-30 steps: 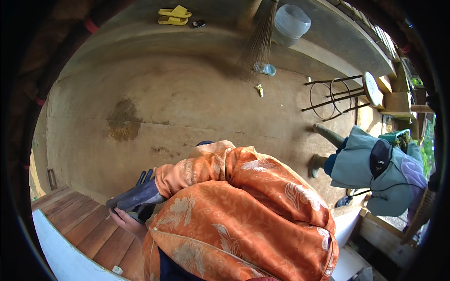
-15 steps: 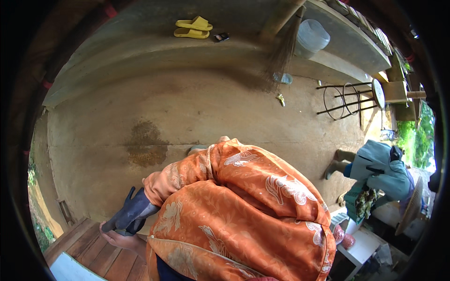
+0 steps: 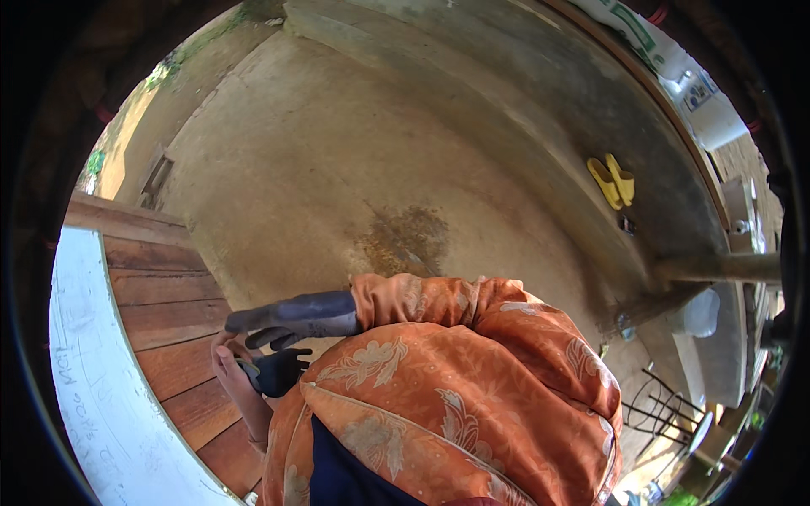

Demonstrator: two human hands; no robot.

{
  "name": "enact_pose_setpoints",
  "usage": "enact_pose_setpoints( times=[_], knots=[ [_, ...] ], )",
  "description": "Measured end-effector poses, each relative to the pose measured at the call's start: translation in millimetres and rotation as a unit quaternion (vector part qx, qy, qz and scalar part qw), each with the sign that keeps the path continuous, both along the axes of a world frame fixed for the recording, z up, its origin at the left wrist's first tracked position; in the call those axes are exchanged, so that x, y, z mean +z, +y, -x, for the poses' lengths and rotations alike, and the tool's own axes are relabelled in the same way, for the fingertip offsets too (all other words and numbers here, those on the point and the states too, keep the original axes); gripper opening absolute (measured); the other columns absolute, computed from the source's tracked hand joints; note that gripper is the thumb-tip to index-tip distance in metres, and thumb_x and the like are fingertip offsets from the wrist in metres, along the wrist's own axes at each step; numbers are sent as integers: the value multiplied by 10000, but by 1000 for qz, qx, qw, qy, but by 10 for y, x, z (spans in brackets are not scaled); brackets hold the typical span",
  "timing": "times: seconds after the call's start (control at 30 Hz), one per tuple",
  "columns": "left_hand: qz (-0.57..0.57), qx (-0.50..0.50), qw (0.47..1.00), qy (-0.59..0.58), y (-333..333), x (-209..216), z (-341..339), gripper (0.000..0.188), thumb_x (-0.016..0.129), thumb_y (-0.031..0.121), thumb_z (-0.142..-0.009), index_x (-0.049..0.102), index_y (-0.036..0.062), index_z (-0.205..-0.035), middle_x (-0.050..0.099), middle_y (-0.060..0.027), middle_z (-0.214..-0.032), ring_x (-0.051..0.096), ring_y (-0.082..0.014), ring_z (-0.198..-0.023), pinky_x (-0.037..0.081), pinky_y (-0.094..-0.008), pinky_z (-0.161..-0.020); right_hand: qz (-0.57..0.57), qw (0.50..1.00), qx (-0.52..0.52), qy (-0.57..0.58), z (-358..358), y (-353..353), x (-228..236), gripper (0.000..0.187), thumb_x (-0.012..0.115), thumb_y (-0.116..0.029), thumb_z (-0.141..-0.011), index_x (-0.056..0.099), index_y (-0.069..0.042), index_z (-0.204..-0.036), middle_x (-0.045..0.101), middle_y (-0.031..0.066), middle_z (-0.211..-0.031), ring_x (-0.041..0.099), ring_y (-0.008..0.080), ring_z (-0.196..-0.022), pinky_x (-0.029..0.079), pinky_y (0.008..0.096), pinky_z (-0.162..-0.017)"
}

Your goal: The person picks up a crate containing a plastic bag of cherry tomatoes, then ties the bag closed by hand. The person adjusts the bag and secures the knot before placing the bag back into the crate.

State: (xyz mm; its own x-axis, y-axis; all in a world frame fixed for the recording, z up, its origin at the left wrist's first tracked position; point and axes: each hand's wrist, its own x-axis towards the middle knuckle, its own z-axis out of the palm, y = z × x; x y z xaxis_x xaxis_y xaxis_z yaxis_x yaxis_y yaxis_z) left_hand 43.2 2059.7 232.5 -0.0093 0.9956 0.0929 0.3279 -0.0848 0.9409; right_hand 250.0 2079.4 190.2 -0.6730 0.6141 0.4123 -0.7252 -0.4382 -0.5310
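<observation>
My right hand (image 3: 291, 322), in a dark blue-grey glove, reaches across my front from the orange patterned sleeve (image 3: 413, 301). Its fingers are stretched out and a little apart, their tips close to the fingers of my bare left hand (image 3: 229, 371). My left hand is partly closed around the edge of a loose black glove (image 3: 277, 372), whose empty-looking fingers point toward my body. Where the bare fingers and the gloved ones overlap, contact is hard to make out.
Beside my left hand lies a wooden plank surface (image 3: 169, 329) with a white board (image 3: 110, 396) along it. Yellow sandals (image 3: 612, 181) sit on a concrete ledge at the right. A metal stool (image 3: 666, 409) and a clear plastic tub (image 3: 700, 314) are farther right. A wet patch (image 3: 405, 236) marks the floor.
My view has swung to the left, so the sandals and stool now appear farther right and the co-worker is out of view. The black glove by my left hand shows more clearly.
</observation>
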Motion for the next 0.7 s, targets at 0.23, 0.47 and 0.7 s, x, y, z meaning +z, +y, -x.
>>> enact_pose_setpoints(
  times=[0.23, 0.47, 0.7],
  knots=[
    [37, -213, 976, -37, 1253, 83, 544, 503, 646, 438, -807, 594, -43, -949, 554, -40, -689, 518, -120, -650, 397, -250, -577, -49, 999, 12, 0, 524, 1427, 403, 782, 449, -537, -888, 224, -7, -1417, 214, 156, -1475, 281, 269, -1333, 236, 382, -1076],
    [-16, -330, 932, 147, 2593, 375, 786, 306, 726, 245, -740, 639, 41, -951, 647, -113, -829, 613, -289, -761, 470, -339, -656, -114, 985, 116, 56, 830, 2584, 383, 747, 411, -499, -917, 254, 56, -1392, 202, 195, -1475, 221, 282, -1356, 186, 403, -1094],
    [-186, -351, 871, 289, 4325, 486, 1328, 283, 670, 263, -765, 489, 94, -629, 465, -66, -561, 515, -255, -553, 390, -365, -502, -394, 894, 175, -122, 814, 4574, 661, 665, 462, -422, -922, 284, 8, -1397, 219, 161, -1480, 221, 284, -1355, 178, 399, -1097]
  ],
)
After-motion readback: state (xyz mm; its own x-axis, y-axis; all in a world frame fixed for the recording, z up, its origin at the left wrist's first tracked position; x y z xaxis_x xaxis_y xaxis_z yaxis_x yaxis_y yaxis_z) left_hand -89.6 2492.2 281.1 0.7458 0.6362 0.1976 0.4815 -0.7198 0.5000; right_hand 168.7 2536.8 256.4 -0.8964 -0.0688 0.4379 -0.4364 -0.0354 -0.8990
